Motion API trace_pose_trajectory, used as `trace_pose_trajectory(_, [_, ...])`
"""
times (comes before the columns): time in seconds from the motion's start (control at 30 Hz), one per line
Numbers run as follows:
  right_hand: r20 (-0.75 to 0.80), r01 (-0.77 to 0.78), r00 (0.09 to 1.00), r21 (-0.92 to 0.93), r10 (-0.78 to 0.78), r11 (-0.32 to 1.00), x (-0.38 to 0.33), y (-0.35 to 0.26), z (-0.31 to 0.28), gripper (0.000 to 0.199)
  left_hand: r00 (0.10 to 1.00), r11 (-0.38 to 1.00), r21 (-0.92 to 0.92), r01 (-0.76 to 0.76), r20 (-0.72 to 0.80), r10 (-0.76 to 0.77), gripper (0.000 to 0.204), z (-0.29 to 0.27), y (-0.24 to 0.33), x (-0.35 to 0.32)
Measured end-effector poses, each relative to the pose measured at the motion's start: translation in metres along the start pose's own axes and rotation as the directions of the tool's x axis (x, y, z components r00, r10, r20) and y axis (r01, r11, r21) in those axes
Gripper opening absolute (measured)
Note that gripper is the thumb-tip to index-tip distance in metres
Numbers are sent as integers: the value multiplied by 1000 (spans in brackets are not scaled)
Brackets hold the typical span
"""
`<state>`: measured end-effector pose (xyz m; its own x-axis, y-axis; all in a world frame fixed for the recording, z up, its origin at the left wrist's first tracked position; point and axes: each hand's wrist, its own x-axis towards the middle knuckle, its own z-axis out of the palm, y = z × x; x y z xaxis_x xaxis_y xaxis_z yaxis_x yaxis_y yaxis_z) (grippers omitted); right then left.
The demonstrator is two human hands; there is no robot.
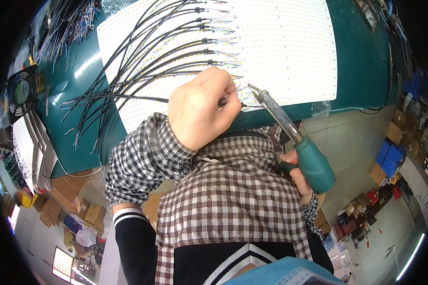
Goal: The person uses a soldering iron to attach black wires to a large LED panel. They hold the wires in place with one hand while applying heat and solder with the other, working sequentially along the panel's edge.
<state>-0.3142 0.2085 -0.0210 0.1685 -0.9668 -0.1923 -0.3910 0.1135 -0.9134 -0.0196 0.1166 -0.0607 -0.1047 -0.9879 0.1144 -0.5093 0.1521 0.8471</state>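
The left hand (pixel 202 109) is bent at the wrist, back of the hand toward the camera, fingers curled closed and pinching a black wire (pixel 142 98) at the near edge of the white LED panel (pixel 280 42). The checked sleeve (pixel 142 161) covers the forearm to the wrist. The wire end itself is hidden under the fingers.

The right hand (pixel 297 173) is clenched around the green handle of a soldering iron (pixel 295 137). The iron is tilted, handle low and toward the person, its metal shaft rising to the tip, which sits just beside the left fingertips at the near edge of the panel. Whether the tip touches the panel cannot be told.

The panel lies on a green workbench (pixel 361 61) and covers most of its top. A bundle of black leads fans from the left edge of the panel across its surface, each ending in fine coloured strands near the panel's middle. A black fan (pixel 21 92) stands at the left edge of the bench, with a stack of white strips (pixel 31 147) just beside it.

Beyond the near edge of the bench the floor is tiled. Cardboard boxes (pixel 69 190) stand below the left side, and blue and brown boxes (pixel 390 156) lie on the floor at the right.
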Motion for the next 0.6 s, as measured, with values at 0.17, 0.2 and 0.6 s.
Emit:
trace_pose_trajectory(0.17, [8, -21, 1000, 3, 21, 1000, 1, -3, 0, 47, 1000, 1000, 2, 9, 1, -9, 10, 0, 1, 0])
trace_pose_trajectory(0.2, [27, -18, 999, -6, 18, 1000, 2, -3, -1, 48, 1000, 1000, 3, 13, 0, -13, 10, 0, 1, -1])
trace_pose_trajectory(0.6, [-63, -114, 988, 337, 144, 934, 6, -14, 4, 64, 999, 996, -87, 15, -28, -18, 11, 0, 2, -1])
